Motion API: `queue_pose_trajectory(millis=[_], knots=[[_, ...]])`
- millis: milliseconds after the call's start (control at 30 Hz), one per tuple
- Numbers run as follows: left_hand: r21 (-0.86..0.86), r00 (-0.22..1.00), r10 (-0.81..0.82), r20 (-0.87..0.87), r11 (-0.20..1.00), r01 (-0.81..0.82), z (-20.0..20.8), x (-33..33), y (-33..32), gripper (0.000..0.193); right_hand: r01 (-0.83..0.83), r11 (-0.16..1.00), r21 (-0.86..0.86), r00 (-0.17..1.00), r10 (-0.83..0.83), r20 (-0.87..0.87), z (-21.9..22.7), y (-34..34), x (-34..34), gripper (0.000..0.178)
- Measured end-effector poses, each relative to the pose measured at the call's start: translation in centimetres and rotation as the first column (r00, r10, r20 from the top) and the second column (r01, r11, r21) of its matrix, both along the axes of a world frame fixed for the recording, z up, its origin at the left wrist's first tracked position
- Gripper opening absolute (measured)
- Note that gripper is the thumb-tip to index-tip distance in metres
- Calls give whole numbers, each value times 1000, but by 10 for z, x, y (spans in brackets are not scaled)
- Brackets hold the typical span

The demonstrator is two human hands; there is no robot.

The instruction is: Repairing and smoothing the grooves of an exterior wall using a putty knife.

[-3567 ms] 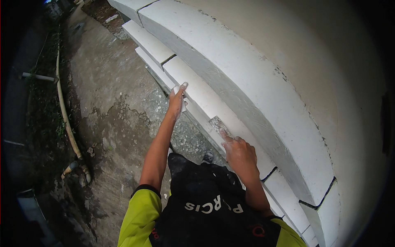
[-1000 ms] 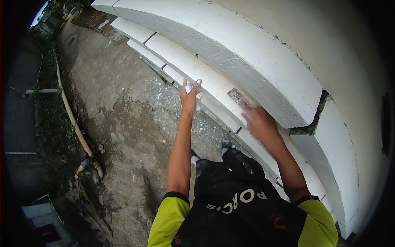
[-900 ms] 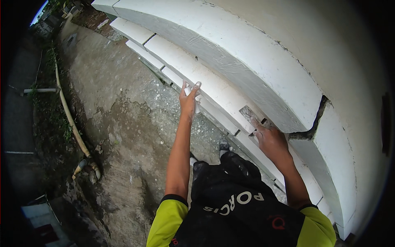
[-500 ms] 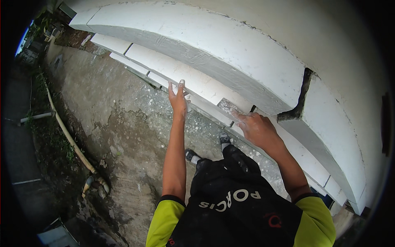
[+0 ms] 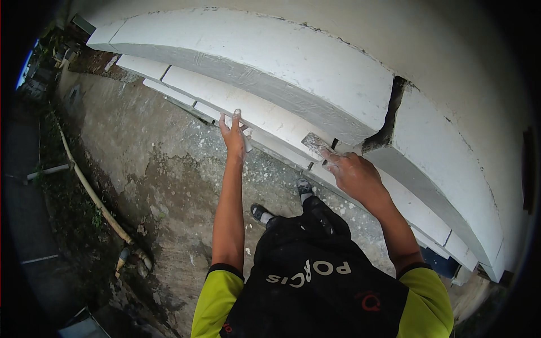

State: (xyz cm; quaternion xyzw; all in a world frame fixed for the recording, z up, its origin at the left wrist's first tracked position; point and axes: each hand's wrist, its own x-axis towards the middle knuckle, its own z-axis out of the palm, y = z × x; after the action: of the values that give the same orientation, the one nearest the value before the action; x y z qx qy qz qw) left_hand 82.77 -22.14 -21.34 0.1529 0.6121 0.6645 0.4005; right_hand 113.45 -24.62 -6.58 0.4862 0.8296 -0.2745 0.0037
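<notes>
My right hand (image 5: 356, 173) is closed round a putty knife, its fingers whitened with dust or plaster. The knife's wide, smeared blade (image 5: 316, 143) lies at the white middle ledge (image 5: 265, 115), close to a dark joint. Farther left, my left hand (image 5: 232, 138) is at the same ledge's outer edge, thumb and one finger stretched up and apart. A pale flat-edged piece (image 5: 248, 145) shows beside its palm and seems gripped by the other fingers, which are hidden. Above both hands curves the thick upper ledge (image 5: 253, 48), its underside grey and streaked.
A wide dark gap (image 5: 389, 124) splits the upper ledge at right. Below lies a stained concrete floor (image 5: 169, 169) spattered white, where my shoes (image 5: 261, 212) stand. A long pipe (image 5: 93, 191) runs along plants at left. The plain wall (image 5: 451, 62) rises at upper right.
The whole view has shifted slightly left. Against the ledge, my right hand and the putty knife have slid a little right, toward the joint. My left hand keeps its place at the edge.
</notes>
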Motion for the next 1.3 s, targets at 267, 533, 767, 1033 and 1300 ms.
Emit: queue_pose_trajectory(millis=[267,533,767,1033,1300], knots=[[19,1000,7,-14,1000,-6,0,4,4,85,-23,996,83,999,25,-22,-30,16,-3,45],[20,1000,10,-27,1000,-10,-11,-1,-3,84,-14,987,161,998,25,-62,-13,-14,53,43],[21,996,83,-24,996,-83,-12,8,4,79,-2,989,145,992,21,-126,-22,3,23,44],[37,994,110,-11,993,-110,-13,10,5,77,-49,997,51,991,42,128,10,-15,32,40],[18,995,96,-7,995,-96,-11,10,4,77,-48,992,115,999,46,20,6,-3,8,42]])
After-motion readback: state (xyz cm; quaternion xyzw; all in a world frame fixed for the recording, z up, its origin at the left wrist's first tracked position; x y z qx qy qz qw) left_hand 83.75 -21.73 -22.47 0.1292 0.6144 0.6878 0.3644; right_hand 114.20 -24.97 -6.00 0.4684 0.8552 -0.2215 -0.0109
